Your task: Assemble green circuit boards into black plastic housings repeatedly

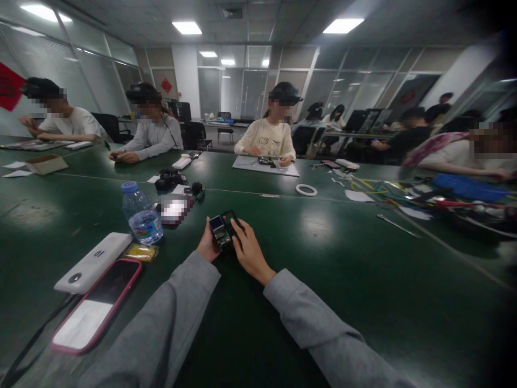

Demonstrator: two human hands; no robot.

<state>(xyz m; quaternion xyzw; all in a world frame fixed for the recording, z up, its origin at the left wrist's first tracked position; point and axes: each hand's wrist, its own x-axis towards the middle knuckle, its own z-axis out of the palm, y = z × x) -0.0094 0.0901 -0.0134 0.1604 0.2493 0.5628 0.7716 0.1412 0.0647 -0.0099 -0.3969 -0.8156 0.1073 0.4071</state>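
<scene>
My left hand [207, 243] is closed round the left side of a small electronic device with a screen [220, 233]. A dark screen fills its upper part, and a bare circuit board shows below. My right hand [251, 249] grips a black frame-like cover [230, 216] that stands tilted along the device's right side. Whether the cover is joined to the device, I cannot tell. Both things are held above the green table, near its front. The right thumb and fingers hide part of the cover, and the left palm hides the device's back.
To the left stand a water bottle [142, 218], a white power bank [95, 261], a pink-cased phone [97, 307] and a small yellow packet [141, 252]. A white ring [306, 190] lies ahead. Wires and a blue tray [468, 187] are at the right. Several people sit around.
</scene>
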